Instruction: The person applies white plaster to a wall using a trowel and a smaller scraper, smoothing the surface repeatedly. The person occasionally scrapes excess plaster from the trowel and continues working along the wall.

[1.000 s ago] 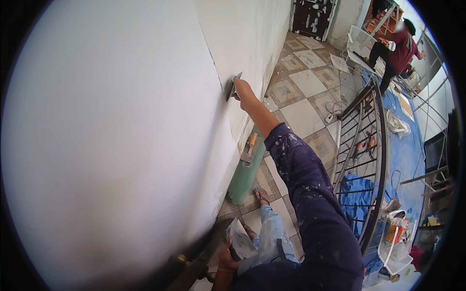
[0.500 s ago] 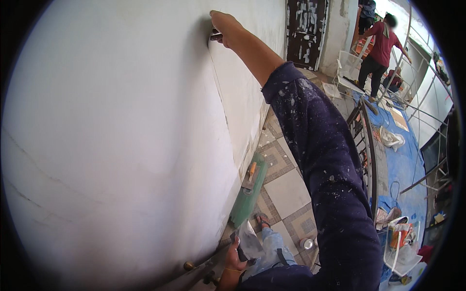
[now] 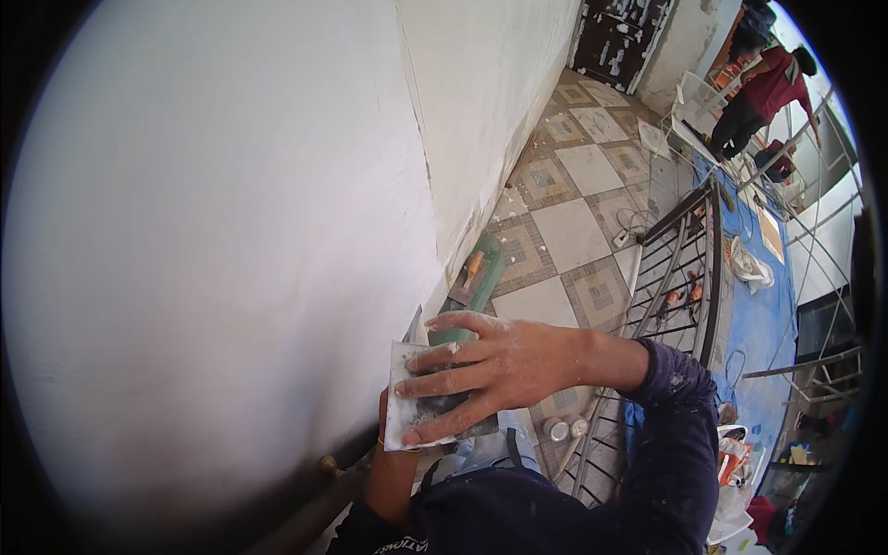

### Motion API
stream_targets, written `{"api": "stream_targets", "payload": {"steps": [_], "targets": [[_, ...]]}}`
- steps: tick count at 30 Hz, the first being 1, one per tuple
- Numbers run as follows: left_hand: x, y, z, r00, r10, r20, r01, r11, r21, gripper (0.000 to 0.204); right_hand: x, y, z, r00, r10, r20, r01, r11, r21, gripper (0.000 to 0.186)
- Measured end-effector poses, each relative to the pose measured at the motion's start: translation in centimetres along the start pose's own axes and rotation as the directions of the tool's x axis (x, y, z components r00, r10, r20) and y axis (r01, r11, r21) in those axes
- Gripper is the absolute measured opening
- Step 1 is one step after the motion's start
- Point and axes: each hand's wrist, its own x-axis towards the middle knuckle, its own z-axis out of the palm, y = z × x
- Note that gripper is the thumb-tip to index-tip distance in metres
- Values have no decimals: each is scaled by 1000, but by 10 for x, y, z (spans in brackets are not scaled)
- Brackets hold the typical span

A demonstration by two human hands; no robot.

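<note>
In front of my waist, close to the white wall (image 3: 231, 231), my right hand (image 3: 499, 370) spreads its fingers over a flat rectangular scraper blade (image 3: 404, 356) smeared with pale filler. Its thumb is hidden, apparently beneath the blade. My left hand (image 3: 383, 407) is mostly covered by that blade; only its edge and the forearm below show. A pointed corner of the putty knife (image 3: 415, 324) in my left hand sticks up behind the scraper blade. The two tools overlap, and whether they touch cannot be told. A thin crack (image 3: 416, 111) runs down the wall ahead.
An orange-handled trowel (image 3: 474, 271) lies on a green strip (image 3: 495, 273) along the wall's foot. Small cans (image 3: 556, 428) stand on the tiled floor by the dark metal railing (image 3: 712, 277). Beyond are a blue sheet (image 3: 763, 342), scaffolding and a person in red (image 3: 775, 88).
My right hand has come down from high on the wall to my left hand, bringing the scraper blade over the putty knife. The view has shifted, showing more floor and railing.
</note>
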Motion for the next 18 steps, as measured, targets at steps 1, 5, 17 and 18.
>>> {"api": "stream_targets", "payload": {"steps": [1, 5, 17, 18], "targets": [[0, 3, 9, 1000, -7, 9, 8, 996, -89, 50, -8, -2, 15, 999, 37, -9, -36, 998, 55, 62], [0, 33, 2, 951, -130, 281, 175, 975, -141, 46, -67, 26, 81, 916, 400, -42, -396, 915, 77, 62], [-54, -9, -96, 385, 167, -908, 37, 980, 196, 43, -214, 270, 505, -364, 742, 563, 63, -584, 809, 31], [-57, -14, -95, 345, 152, -926, 31, 984, 173, 41, -214, 286, 520, -403, 682, 610, 154, -607, 780, 28]]}}
